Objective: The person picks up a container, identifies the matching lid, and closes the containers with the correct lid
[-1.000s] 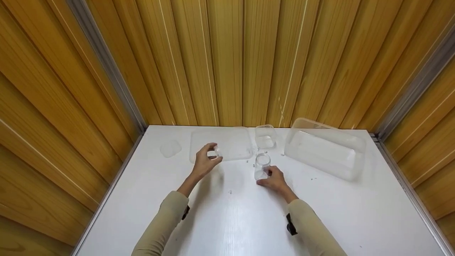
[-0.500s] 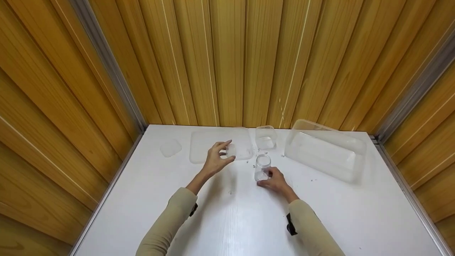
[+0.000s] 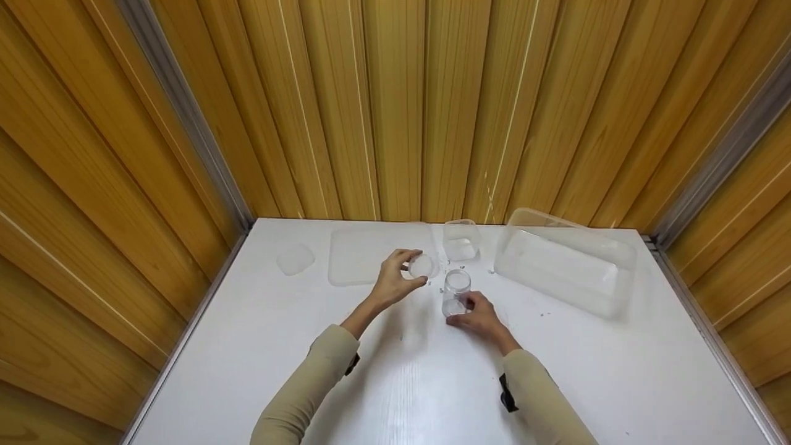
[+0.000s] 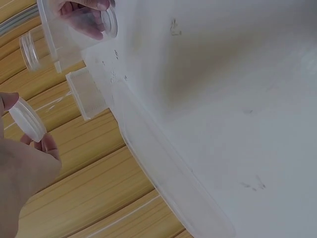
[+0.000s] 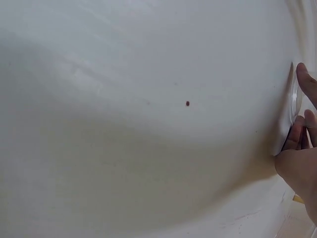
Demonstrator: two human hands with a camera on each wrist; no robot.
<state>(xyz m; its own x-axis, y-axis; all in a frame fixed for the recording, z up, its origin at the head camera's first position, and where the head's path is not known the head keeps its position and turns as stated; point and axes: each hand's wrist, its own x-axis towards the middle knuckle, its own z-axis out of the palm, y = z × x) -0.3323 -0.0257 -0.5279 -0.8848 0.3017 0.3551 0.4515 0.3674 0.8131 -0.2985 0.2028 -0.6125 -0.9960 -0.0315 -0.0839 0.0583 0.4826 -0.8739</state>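
Observation:
A clear round screw lid (image 3: 421, 266) is pinched by its edge between the thumb and fingers of my left hand (image 3: 393, 281), held up off the table. In the left wrist view the lid (image 4: 28, 119) is tilted and its ribbed rim shows. My right hand (image 3: 478, 313) grips a clear cylindrical jar (image 3: 457, 290) low on its side. The jar stands upright on the white table, its round mouth uncovered. Lid and jar are apart, with the lid to the left of the jar's mouth. Only the jar's base edge (image 5: 295, 96) shows in the right wrist view.
Behind the jar stands a small clear square container (image 3: 461, 240). A large clear bin (image 3: 565, 262) is at the right. A big flat lid (image 3: 358, 256) and a small square lid (image 3: 295, 259) lie at the left. Several tiny clear bits (image 3: 492, 272) are scattered about.
My left hand has moved to the right with the round lid, closer to the jar, and turned the lid so its face shows. My right hand has stayed on the jar.

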